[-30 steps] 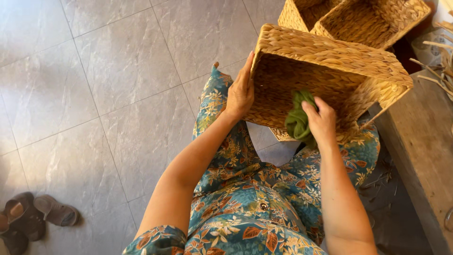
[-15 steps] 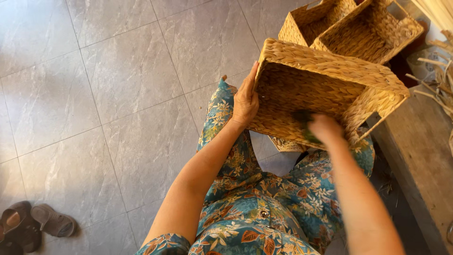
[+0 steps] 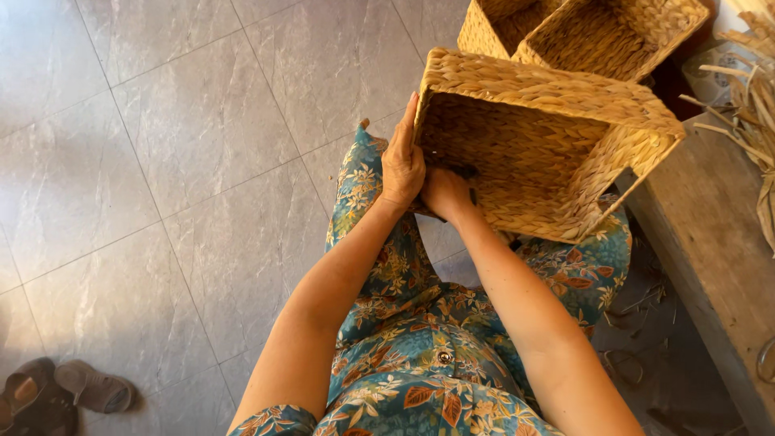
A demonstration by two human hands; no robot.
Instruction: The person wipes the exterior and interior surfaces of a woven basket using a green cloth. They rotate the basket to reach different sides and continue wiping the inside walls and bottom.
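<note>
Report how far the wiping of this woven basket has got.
Done: cannot tell, no wiped patch stands out. In hand: the left hand steadies the outer wall of the tipped woven basket on the lap, while the right hand reaches inside near that wall; any cloth is hidden. Left: two more baskets stand behind, untouched.

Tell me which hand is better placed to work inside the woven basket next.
Probably the right hand: it already reaches into the open tan woven straw basket. The left hand lies flat against the outer rim, steadying it.
</note>
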